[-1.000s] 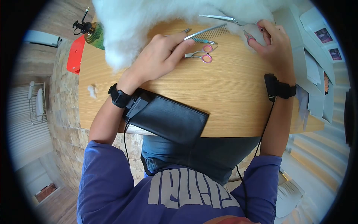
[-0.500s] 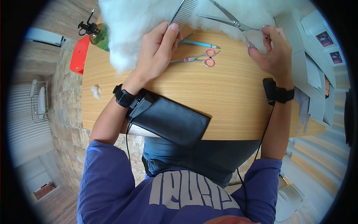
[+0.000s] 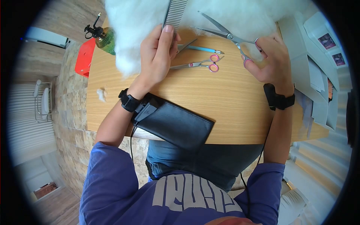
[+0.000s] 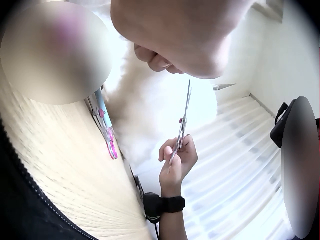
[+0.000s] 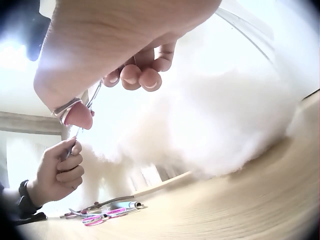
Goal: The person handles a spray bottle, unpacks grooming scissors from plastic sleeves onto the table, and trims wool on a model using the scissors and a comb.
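My left hand [image 3: 155, 56] grips a metal comb [image 3: 177, 15] with the thumb along it, teeth facing right, over the edge of a fluffy white mass [image 3: 240, 13]. To the right, my right hand [image 3: 273, 56] holds long silver scissors [image 3: 229, 36], thumb in one pink-lined ring, the blades parted and pointing left at the white fluff. The left wrist view shows the scissors [image 4: 182, 125] held up beside the fluff. Below my left hand, a second pair of scissors [image 3: 202, 64] with pink rings lies on the table near a light-blue handled tool [image 3: 204, 48].
A black leather case [image 3: 176, 120] lies at the front edge of the wooden table [image 3: 240, 116]. A green spray bottle [image 3: 106, 41] stands at the back left, above a red stool [image 3: 84, 58]. Grey organiser shelves [image 3: 300, 63] stand on the right. One fluff tuft [image 3: 101, 94] lies at the left.
My left hand has turned the comb from pointing right to pointing away from me. The scissors' blades, together at first, are now parted, and the right hand has shifted slightly nearer.
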Tool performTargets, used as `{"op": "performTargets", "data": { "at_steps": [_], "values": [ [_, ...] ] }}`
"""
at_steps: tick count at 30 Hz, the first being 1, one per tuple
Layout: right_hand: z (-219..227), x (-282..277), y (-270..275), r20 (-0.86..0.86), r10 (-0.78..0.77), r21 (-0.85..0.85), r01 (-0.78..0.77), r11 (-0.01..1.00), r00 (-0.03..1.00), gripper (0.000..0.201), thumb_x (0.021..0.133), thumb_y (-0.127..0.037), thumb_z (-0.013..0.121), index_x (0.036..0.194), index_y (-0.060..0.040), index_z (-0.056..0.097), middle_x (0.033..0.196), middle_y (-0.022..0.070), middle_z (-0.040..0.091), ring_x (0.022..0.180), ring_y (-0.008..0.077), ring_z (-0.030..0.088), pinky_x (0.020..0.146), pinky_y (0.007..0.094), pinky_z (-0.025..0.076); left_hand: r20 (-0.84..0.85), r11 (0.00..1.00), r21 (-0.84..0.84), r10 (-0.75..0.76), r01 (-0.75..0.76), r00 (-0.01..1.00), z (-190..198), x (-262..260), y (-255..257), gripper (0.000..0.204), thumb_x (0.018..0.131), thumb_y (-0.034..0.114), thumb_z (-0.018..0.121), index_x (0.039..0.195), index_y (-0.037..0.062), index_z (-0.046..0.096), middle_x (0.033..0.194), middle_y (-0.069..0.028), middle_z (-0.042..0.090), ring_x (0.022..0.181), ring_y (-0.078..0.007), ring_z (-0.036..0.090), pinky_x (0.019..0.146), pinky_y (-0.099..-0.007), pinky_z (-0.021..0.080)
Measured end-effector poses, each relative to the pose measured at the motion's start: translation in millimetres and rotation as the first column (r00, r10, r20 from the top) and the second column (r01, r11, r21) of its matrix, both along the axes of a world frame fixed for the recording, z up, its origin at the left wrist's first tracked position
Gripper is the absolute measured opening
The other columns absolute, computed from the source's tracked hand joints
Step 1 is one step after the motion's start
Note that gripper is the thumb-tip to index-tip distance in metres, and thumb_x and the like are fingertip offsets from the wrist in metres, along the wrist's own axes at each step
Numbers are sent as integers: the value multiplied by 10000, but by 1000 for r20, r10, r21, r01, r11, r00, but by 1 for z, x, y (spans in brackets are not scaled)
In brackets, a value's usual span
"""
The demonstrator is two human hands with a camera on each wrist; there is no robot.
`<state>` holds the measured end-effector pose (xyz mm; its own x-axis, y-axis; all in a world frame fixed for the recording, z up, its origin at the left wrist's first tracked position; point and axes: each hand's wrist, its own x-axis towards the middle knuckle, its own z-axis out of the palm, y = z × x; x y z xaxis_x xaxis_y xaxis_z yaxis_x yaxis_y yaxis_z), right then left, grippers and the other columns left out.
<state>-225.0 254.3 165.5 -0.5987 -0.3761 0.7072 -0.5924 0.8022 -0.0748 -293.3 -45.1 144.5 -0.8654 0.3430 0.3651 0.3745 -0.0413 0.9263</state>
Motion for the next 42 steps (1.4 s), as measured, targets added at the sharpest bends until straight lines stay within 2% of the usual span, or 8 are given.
{"op": "performTargets", "data": {
  "at_steps": [5,6,8,11,17,19,38,42],
  "values": [
    [-2,0,1,72,-6,-32,8,999,997,365,667,-184,836,936,-60,623,742,60,561,674,246,516,664,378,439,-32,1000,3,26,-26,999,-3,-2,2,364,1121,334,443,956,40,581,552,52,415,430,-25,306,405,-219,239],
    [-2,0,1,69,-8,-37,11,999,998,365,667,-184,836,936,-60,623,742,60,561,674,246,516,664,378,439,11,999,1,48,-48,999,0,-1,2,372,1119,323,452,923,36,587,568,44,432,479,-36,338,455,-231,290],
    [-2,-2,-2,353,-74,-15,85,996,933,354,701,-181,820,925,-66,572,729,66,507,657,252,493,638,389,419,50,998,-10,69,-69,996,2,-1,2,382,1116,312,461,891,33,592,583,36,448,529,-47,369,506,-242,341],
    [-7,-7,-3,416,-127,-38,156,987,900,344,738,-183,802,909,-71,526,713,74,450,643,262,469,609,398,390,45,997,-42,62,-60,997,0,-2,1,387,1114,314,467,887,30,599,588,32,465,534,-46,386,510,-244,350],
    [-10,-8,0,457,-164,-14,192,981,874,311,758,-196,796,885,-61,546,675,74,428,626,270,458,589,415,368,38,994,-85,67,-64,997,-1,-2,2,408,1115,313,463,860,27,603,599,22,501,543,-46,422,506,-240,340],
    [-10,-8,1,430,-161,-9,182,983,889,309,765,-206,800,884,-58,556,666,75,427,622,273,457,587,417,367,-18,995,-87,49,-51,999,-5,-4,3,394,1117,373,444,934,46,568,546,49,428,408,-32,316,365,-230,239],
    [-16,-10,0,286,-137,-25,150,988,948,270,866,-245,773,866,-41,595,659,103,474,614,298,479,585,422,381,-2,993,-103,57,-56,998,-3,-2,3,386,1116,367,455,928,49,564,574,43,449,424,-27,333,374,-225,245],
    [-18,-11,3,288,-142,-14,152,988,947,236,871,-221,764,895,-40,616,669,108,489,618,302,488,584,420,384,27,992,-111,69,-65,997,-2,-2,2,412,1116,316,464,861,21,600,591,25,489,534,-44,404,495,-240,321]
  ]
}}
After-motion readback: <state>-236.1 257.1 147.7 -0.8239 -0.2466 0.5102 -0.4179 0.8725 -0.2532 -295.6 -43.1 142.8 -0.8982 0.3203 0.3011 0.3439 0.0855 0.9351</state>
